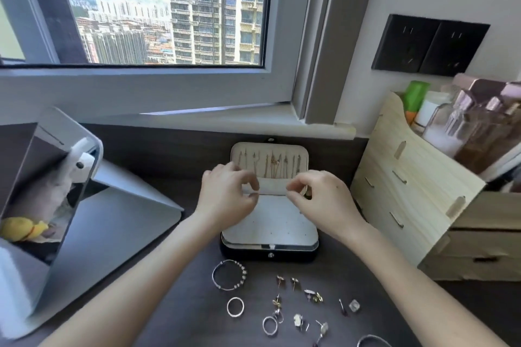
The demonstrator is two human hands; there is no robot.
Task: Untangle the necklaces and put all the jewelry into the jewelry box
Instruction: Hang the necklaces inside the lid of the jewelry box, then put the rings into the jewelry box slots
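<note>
just beyond left hand: necklaces (lid)

Place: we take it for a home dressing table.
Mirror: a tilted vanity mirror stands at our left.
Organiser: wooden drawers carry cosmetic bottles.
Jewelry: an open jewelry box before us.
Window: apartment towers outside.

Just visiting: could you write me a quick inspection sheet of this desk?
Surface: dark desk.
Job's things: open jewelry box; necklaces hang in its lid; bracelet, rings, earrings lie loose before it.
Clutter: tilted mirror left; wooden organizer holding bottles right.
Fingers: left hand and right hand curled over the box's middle; whether they pinch anything is unclear.
Cables: nothing seen.
Surroundings: window, wall sockets.
</note>
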